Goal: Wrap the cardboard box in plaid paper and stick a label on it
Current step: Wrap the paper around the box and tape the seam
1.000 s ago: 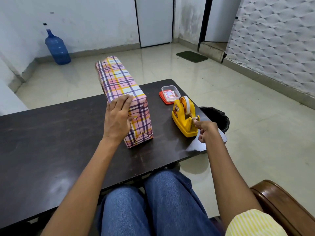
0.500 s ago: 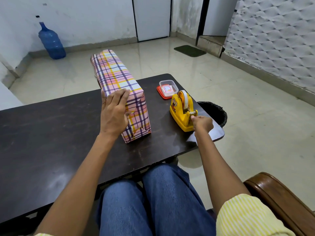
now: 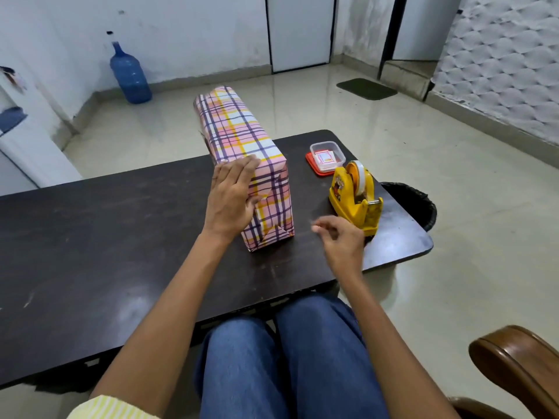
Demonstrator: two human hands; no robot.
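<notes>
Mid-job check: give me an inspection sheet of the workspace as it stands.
Surface: dark table, scuffed.
Job's things: plaid-wrapped box stands upright; yellow tape dispenser right of it; clear tub holding small slips behind the dispenser.
Clutter: nothing seen.
Grips: left hand flat against the box; right hand between box and dispenser, fingers curled, blurred.
Cables: nothing seen.
Surroundings: blue water jug by wall, black bin beside table, brown chair arm.
</notes>
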